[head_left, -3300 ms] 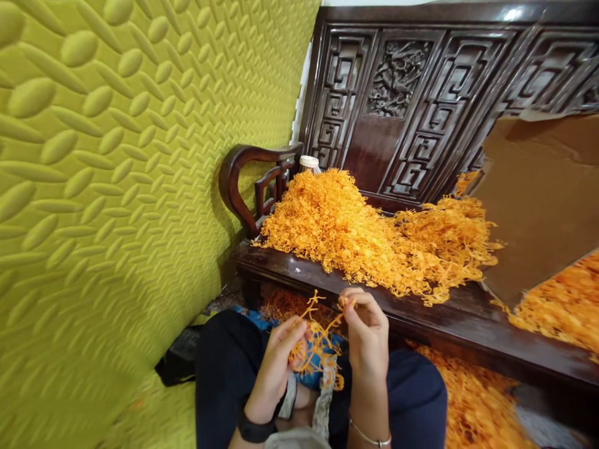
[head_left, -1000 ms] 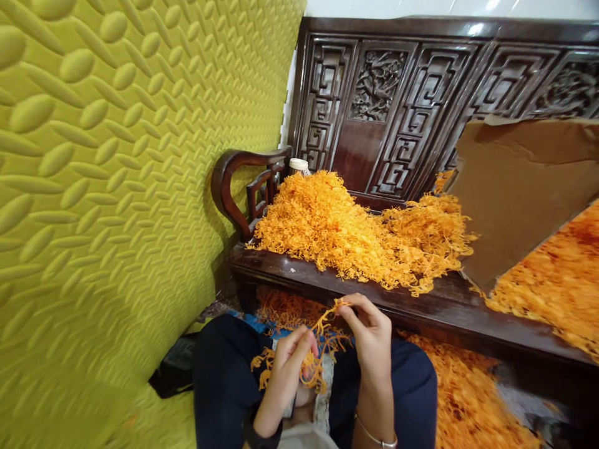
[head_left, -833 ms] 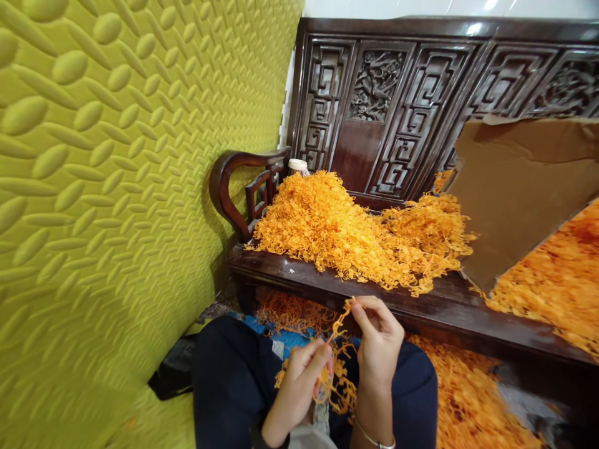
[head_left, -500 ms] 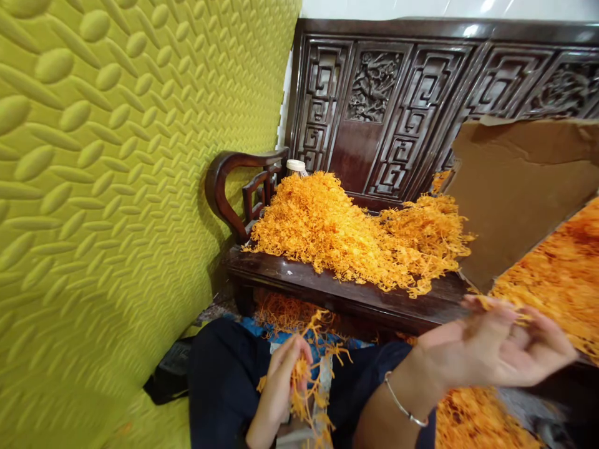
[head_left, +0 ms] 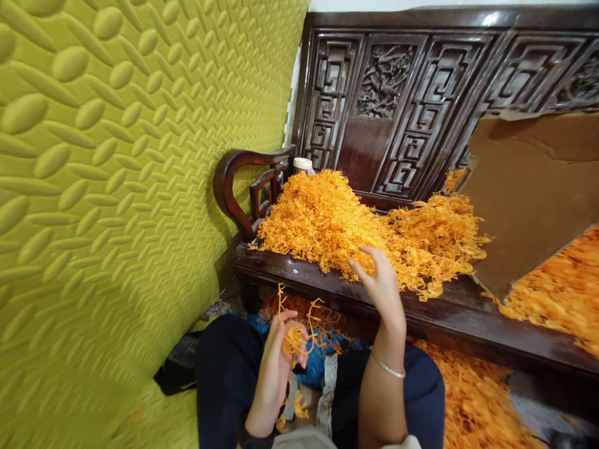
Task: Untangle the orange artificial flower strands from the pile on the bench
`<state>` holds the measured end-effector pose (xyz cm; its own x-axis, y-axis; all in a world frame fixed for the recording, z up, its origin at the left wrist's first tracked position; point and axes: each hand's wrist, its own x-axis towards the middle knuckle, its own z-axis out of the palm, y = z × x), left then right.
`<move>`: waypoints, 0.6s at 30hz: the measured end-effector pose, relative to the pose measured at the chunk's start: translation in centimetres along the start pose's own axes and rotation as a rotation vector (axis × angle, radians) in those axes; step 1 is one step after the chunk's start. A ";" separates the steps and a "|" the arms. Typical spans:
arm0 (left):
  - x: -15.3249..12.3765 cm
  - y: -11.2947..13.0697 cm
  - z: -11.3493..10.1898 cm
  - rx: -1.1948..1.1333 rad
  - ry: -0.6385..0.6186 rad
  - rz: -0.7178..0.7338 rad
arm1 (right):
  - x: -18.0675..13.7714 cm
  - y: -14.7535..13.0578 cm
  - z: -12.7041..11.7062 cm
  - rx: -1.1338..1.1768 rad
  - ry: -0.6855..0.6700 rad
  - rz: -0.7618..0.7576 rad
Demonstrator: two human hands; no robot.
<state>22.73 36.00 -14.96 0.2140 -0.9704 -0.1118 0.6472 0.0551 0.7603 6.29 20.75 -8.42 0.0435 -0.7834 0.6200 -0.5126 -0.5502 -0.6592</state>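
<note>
The left hand [head_left: 272, 368] is curled into a loose cup, its palm turned inward, its wrist [head_left: 259, 419] low and close to the body. The right hand [head_left: 386, 293] reaches farther forward, thumb and forefinger spread apart, bending leftward at the wrist above an upright right forearm [head_left: 382, 402]. The two hands are well apart.

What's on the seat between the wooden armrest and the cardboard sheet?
In the head view, a heap of orange strands lies across that stretch, with the seat showing in front; a white-lidded jar shows behind it near the armrest.
</note>
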 end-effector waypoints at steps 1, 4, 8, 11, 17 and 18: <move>0.0 -0.1 0.0 0.017 0.003 0.011 | -1.3 -0.7 0.3 0.066 -0.134 0.033; 0.1 -0.4 -0.2 0.067 0.023 0.017 | -5.2 -3.6 0.7 0.305 -0.458 0.043; 0.2 -0.5 -0.3 0.188 0.106 0.043 | -8.7 -5.5 1.7 0.355 -0.616 -0.031; 0.3 -0.6 -0.3 0.270 0.149 0.074 | -10.2 -4.9 2.6 0.295 -0.664 -0.051; 0.4 -1.2 0.0 0.354 0.068 0.043 | -10.7 -4.2 2.5 0.342 -0.490 -0.019; 0.3 -1.3 0.1 0.365 0.040 0.021 | -10.7 -4.3 2.5 0.371 -0.434 -0.002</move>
<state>21.94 35.57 -15.90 0.2577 -0.9595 -0.1136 0.3405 -0.0198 0.9400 10.17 30.79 -13.26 0.4329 -0.7859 0.4416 -0.1804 -0.5554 -0.8118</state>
